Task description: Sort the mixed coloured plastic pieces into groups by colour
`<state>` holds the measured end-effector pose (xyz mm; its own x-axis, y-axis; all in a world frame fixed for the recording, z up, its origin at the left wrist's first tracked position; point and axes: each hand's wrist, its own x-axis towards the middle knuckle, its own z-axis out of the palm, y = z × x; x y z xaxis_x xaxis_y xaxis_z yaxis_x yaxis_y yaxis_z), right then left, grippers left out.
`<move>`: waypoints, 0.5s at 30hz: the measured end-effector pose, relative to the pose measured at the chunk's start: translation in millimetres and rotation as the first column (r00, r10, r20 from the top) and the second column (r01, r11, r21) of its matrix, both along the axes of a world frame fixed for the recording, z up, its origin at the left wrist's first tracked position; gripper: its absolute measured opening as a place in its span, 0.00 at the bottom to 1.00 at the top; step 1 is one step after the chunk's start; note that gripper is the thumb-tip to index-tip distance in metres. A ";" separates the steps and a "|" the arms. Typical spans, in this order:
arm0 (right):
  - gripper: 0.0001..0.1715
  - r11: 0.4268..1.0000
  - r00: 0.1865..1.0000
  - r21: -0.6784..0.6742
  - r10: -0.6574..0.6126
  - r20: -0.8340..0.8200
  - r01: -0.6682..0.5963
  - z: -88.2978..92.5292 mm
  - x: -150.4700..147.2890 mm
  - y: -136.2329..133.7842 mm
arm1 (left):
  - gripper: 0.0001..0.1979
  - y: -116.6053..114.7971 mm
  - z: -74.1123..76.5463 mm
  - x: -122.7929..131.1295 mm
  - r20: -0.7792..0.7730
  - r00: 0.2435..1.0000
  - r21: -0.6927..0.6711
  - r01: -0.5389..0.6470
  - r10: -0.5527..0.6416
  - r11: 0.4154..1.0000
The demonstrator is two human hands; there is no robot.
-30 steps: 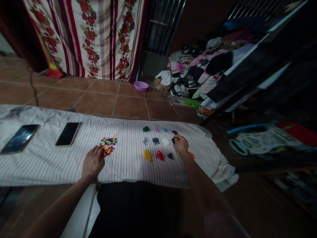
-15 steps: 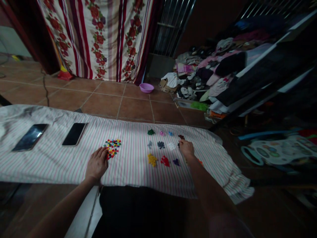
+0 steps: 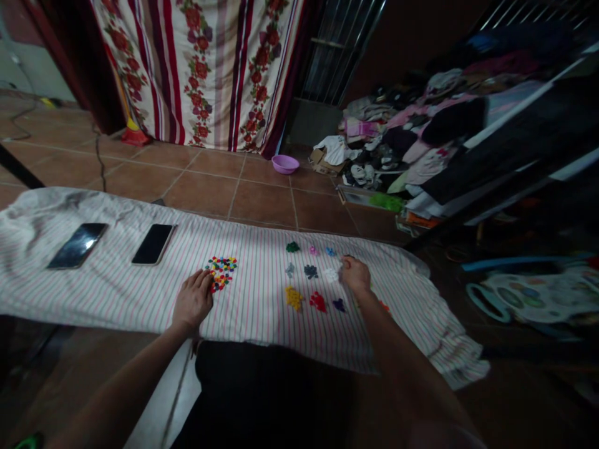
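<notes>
My left hand (image 3: 194,299) lies palm down on the striped cloth (image 3: 262,312), its fingers extended to the near-left edge of a pile of mixed-colour small pieces (image 3: 222,271). My right hand (image 3: 356,274) is at the right end of rows of sorted piles, fingertips pinched together; whatever they hold is too small to make out. Close to it are white pieces (image 3: 332,275), blue pieces (image 3: 330,251) and purple pieces (image 3: 339,305). Farther left lie dark grey pieces (image 3: 311,271), red pieces (image 3: 317,302), yellow pieces (image 3: 294,298) and green pieces (image 3: 292,247). Orange pieces (image 3: 384,307) show partly behind my right forearm.
Two phones, a left one (image 3: 77,246) and a right one (image 3: 153,244), rest on the cloth's left side. Beyond, on the tiled floor, are a purple basin (image 3: 285,164) and a heap of clothes (image 3: 397,125). A patterned curtain (image 3: 219,75) hangs behind.
The view has swung slightly left. My right hand has shifted slightly away from me, now covering most of the brown pieces seen before. My left hand stays beside the mixed pile.
</notes>
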<state>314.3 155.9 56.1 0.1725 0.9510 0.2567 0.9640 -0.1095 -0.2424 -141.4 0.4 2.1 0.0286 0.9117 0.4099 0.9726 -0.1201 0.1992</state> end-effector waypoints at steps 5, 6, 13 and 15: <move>0.21 0.964 0.970 0.210 0.195 -0.143 -0.163 7.7 -63.1 -4.1 | 0.18 -0.6 1.9 0.7 0.018 1.000 0.007 -0.004 0.004 1.000; 0.20 0.949 0.948 0.232 0.258 -0.186 -0.213 6.5 -79.9 -8.2 | 0.18 -0.9 2.4 0.7 0.020 1.000 0.008 -0.002 0.001 1.000; 0.15 0.811 0.681 0.192 0.572 -0.457 -0.552 -23.0 -196.9 -51.7 | 0.18 -0.4 -0.4 -0.7 0.062 0.998 0.026 0.030 -0.031 0.999; 0.15 0.763 0.636 0.149 0.616 -0.465 -0.629 -29.9 -223.9 -61.3 | 0.18 0.6 -2.7 -0.4 0.083 0.996 0.043 0.013 -0.017 0.999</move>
